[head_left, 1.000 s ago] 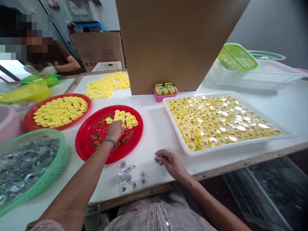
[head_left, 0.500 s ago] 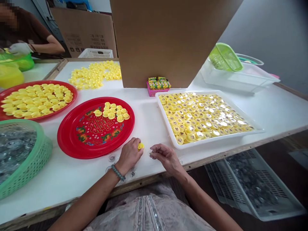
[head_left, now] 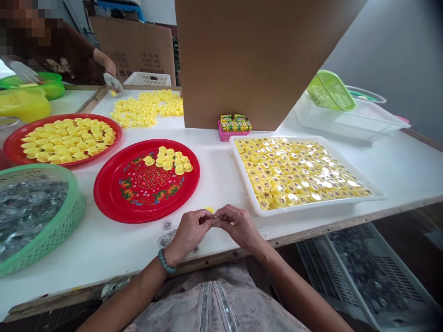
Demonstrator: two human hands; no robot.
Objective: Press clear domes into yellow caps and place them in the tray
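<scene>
My left hand (head_left: 188, 232) and my right hand (head_left: 235, 224) meet fingertip to fingertip over the near table edge, both pinched. A small yellow cap (head_left: 209, 210) peeks out above the left fingers, which hold it. What the right fingers pinch is hidden. Several clear round pieces (head_left: 166, 225) lie on the table just left of my left hand. Beyond them a red patterned plate (head_left: 114, 198) carries a small cluster of yellow caps (head_left: 169, 161). To the right stands a white tray (head_left: 254, 205) packed with finished yellow caps (head_left: 297, 170).
A green basket (head_left: 65, 221) of clear pieces sits at left, a second red plate (head_left: 14, 143) of yellow caps behind it. Loose yellow caps (head_left: 145, 108) lie at the back, where a gloved co-worker's hand (head_left: 112, 82) reaches. A cardboard sheet (head_left: 256, 60) stands upright centre. Grey crate (head_left: 367, 272) below right.
My left hand took a yellow cap from the red plate and brought it back to the near edge; now both hands have come together around it. The co-worker's gloved hand reached toward the loose caps.
</scene>
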